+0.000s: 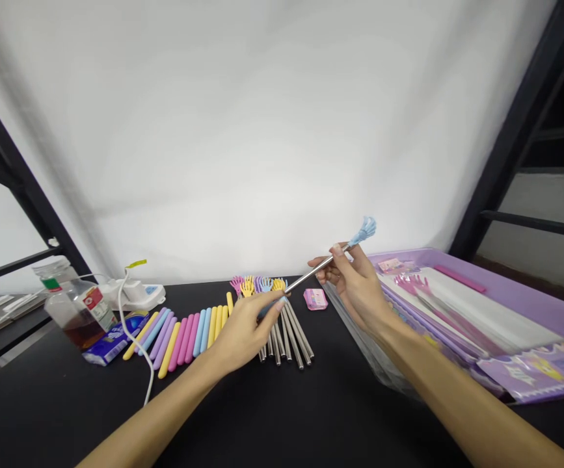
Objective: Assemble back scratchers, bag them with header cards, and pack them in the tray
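Note:
My right hand [354, 283] pinches the metal rod of a back scratcher [307, 275] just below its light blue claw head [363, 230]. The rod slants down to my left hand [250, 328], whose fingers are closed around a blue handle [264, 311] at its lower end. Most of that handle is hidden, so I cannot tell how far the rod sits in it. Behind and beside my left hand lie several metal rods [291, 331] with pink, yellow, purple and blue claw heads [247, 286]. A row of coloured handles [183, 339] lies to its left.
Pink labels [315, 299] lie near the wall. At right, a purple tray [432, 257] contains packaging and pink back scratchers, with clear plastic bags [360, 338] beside it. On the left are a bottle [74, 305], a blue packet [113, 339], a power strip [138, 294] and a white cable [123, 312].

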A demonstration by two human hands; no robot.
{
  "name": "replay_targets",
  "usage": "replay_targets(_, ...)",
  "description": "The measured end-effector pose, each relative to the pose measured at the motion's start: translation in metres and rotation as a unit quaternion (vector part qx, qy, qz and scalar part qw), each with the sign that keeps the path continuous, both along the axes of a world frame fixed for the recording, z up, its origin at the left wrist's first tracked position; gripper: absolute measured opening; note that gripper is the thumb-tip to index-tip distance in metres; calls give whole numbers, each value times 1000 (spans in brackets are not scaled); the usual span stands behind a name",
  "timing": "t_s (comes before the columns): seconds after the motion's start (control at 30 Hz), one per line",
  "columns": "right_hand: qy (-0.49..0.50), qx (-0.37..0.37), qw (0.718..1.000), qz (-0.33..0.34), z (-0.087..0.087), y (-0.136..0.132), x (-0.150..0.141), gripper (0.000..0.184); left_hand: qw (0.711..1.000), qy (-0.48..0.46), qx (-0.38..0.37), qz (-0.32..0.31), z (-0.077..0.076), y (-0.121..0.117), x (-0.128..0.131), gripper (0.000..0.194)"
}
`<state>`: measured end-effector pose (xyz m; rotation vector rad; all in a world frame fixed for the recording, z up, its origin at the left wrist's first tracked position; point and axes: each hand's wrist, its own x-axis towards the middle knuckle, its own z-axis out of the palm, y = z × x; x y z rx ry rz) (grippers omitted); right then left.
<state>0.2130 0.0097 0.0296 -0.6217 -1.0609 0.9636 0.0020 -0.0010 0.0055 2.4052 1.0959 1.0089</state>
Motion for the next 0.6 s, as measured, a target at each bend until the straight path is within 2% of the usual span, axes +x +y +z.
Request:
replay_targets(0.2,-15,3,1000,20,-9,2,-4,35,998,-60,2,15,0,6,-2,36)
replay_targets(0.33,-44,4,998,52,-14,1,-9,34,999,-46,9,-1,3,6,-4,34)
replay_targets(0.47,-16,4,1000,22,-12,1,-6,35,999,-36,22,25,1,9,-7,32)
replay_targets(0.6,13,-8,1000,23,-8,0,-2,36,999,-33,16,11,-1,12,-9,33)
